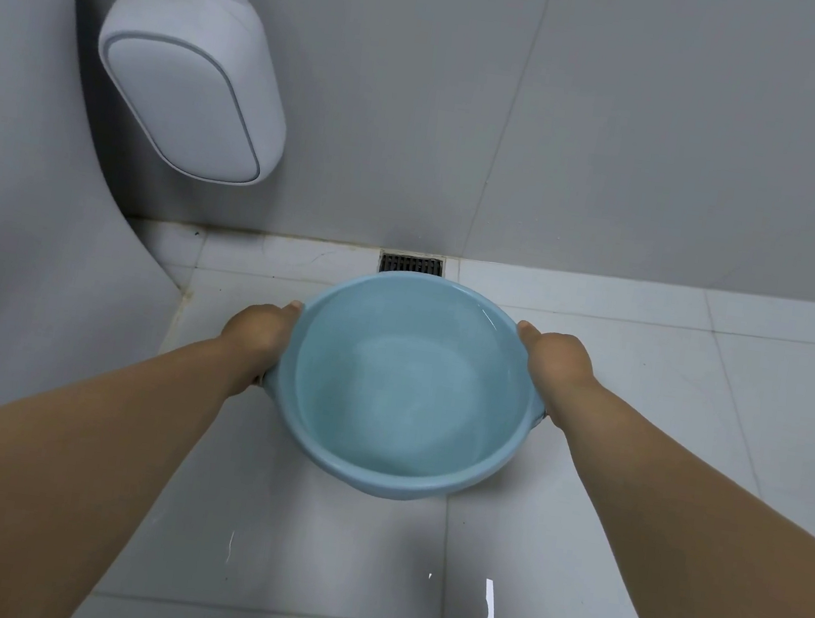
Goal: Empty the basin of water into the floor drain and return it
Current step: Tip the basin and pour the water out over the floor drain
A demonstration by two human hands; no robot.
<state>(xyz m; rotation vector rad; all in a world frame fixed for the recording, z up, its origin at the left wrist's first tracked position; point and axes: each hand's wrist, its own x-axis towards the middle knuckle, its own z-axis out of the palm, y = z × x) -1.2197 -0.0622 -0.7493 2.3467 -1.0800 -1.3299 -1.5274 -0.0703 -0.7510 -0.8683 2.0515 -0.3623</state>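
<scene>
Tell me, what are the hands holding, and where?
Both hold the blue basin of water by its rim: the left hand on its left side, the right hand on its right side.

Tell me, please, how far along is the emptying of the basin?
Done: the blue basin has been brought close to the floor drain. In hand: left hand and right hand grip its rim, level. Left: water is still inside, so tipping and returning remain.

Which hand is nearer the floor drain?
The right hand: it grips the basin rim further forward, slightly closer to the floor drain than the left hand.
</scene>
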